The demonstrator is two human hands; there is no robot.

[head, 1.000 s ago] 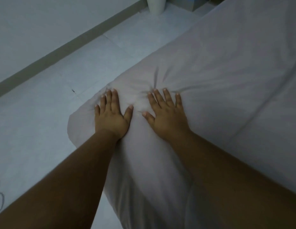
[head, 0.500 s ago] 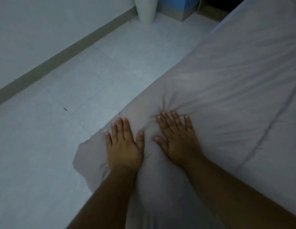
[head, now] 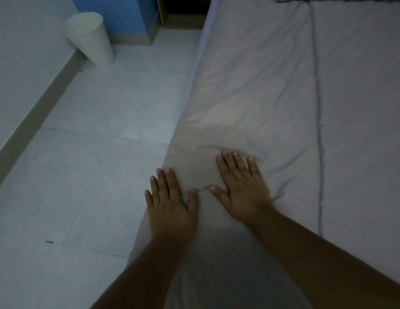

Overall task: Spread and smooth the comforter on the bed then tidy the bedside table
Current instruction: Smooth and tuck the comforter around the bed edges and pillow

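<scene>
Dim bedroom, pale tiled floor filling the left of the frame and the bed under its grey comforter filling the right.

Starting at the grips: both lie flat, fingers straight and spread, holding nothing, palms pressed onto the cloth. My left grip sits at lower centre, right on the comforter's side edge, with its outer fingers showing against the floor. My right grip lies just beside it, further in on the bed and a little higher in the frame. The two thumbs nearly meet over a small pinched crease between them.

Outward from there, the comforter runs lengthwise from the bottom of the frame to the top, so its long axis points straight away from both grips. Soft wrinkles lie directly above the right grip, fanning toward upper centre. A stitched seam runs parallel to that axis further right.

I judge the next stroke should go up-frame along the length, since the right grip is nearer the creases and the left is nearer the side edge. At upper left a white bin stands beside a blue panel. I can't make out the bedside table from here.
</scene>
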